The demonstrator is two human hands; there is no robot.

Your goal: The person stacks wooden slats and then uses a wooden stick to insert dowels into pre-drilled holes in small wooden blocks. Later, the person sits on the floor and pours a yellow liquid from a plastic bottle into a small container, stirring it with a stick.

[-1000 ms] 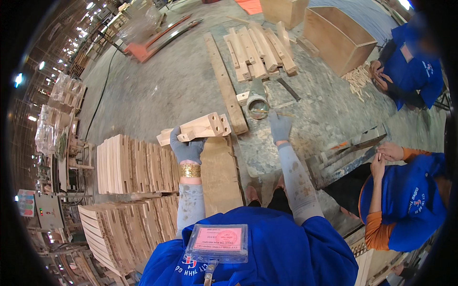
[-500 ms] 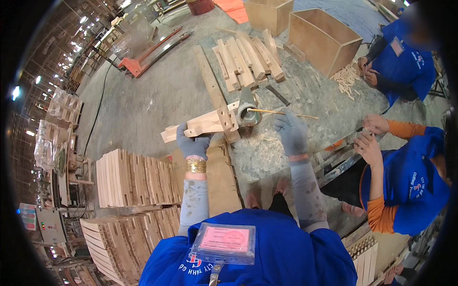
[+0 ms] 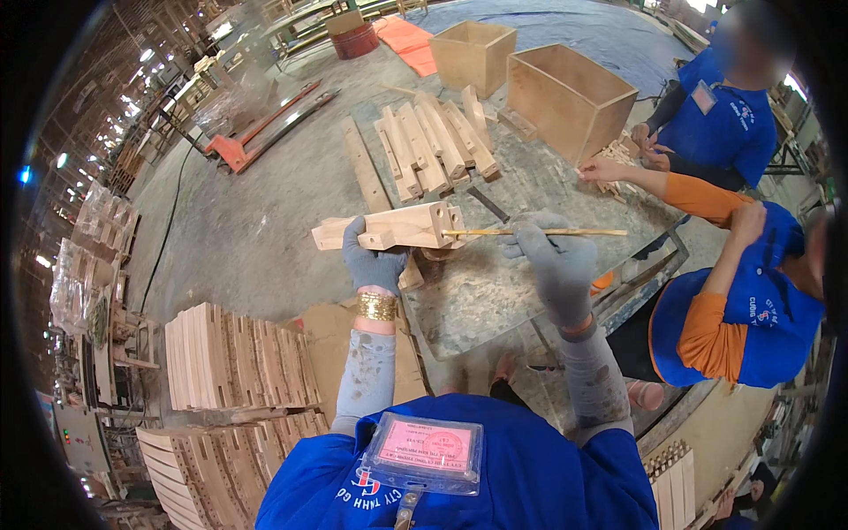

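Observation:
My left hand (image 3: 375,256), in a grey glove, is wrapped round a small bundle of pale wooden pieces (image 3: 397,225) held above the work table's left edge. Drilled holes show in their right-hand ends. In my gloved right hand (image 3: 555,265) a thin wooden stick (image 3: 579,232) is pinched, lying nearly level. Its left tip meets the end of one piece at a hole; how far it goes in cannot be made out. The round pot seen earlier is mostly or wholly hidden behind the wood.
Loose wooden parts (image 3: 433,146) and a dark bar (image 3: 488,203) lie on the table (image 3: 477,305). Beyond stand two wooden boxes (image 3: 565,93) beside small dowels (image 3: 609,172). Two co-workers in blue are at right. Stacked parts (image 3: 234,358) stand at left; an orange pallet jack (image 3: 231,152) is farther off.
The stick's tip has left the pot and now meets the end of the wooden pieces. My left hand has turned the pieces. A co-worker in orange sleeves has reached toward the dowels.

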